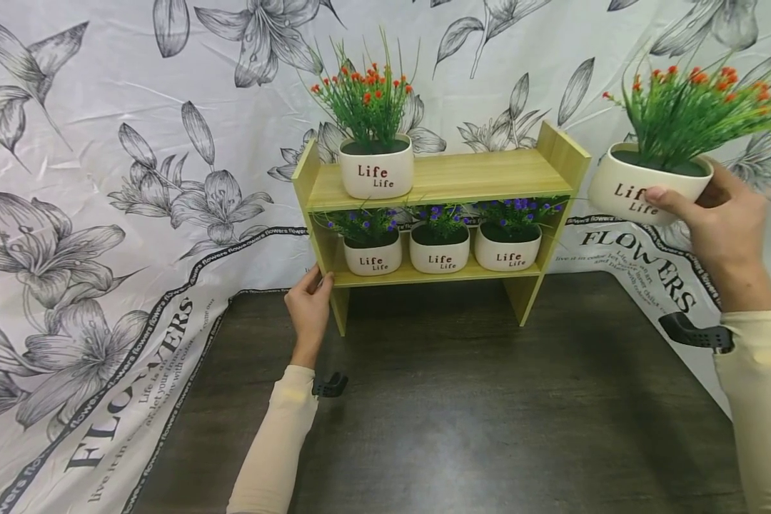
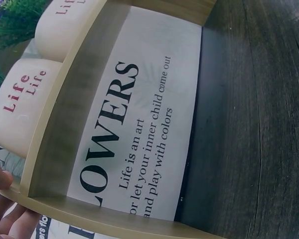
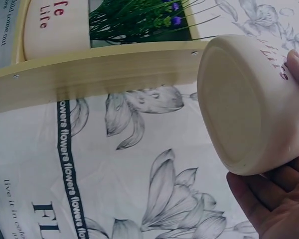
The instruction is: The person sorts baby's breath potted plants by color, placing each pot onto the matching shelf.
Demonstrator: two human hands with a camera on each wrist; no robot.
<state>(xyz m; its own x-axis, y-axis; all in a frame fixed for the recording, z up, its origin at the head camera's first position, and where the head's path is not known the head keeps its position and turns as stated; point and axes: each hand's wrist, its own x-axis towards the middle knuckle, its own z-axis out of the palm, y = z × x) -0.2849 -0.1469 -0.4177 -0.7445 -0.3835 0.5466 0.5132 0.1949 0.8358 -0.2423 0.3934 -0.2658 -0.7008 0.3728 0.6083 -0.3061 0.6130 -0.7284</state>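
Observation:
A white flowerpot with orange flowers (image 1: 655,178) is in my right hand (image 1: 729,214), raised off the table to the right of a two-tier wooden shelf (image 1: 488,171). The thumb lies across its printed front, and the fingers reach round the side; in the right wrist view the pot's base (image 3: 231,107) shows. My left hand (image 1: 311,300) holds the shelf's left side panel at the lower tier, thumb in front. Another orange-flowered pot (image 1: 375,171) stands at the left of the top tier. Three purple-flowered pots (image 1: 440,250) line the lower tier.
The shelf stands at the back of a dark wooden table (image 1: 437,400). Behind it hangs a white cloth (image 1: 218,128) printed with grey flowers and lettering. A black wrist mount (image 1: 697,334) sits on the right sleeve, another (image 1: 330,385) on the left.

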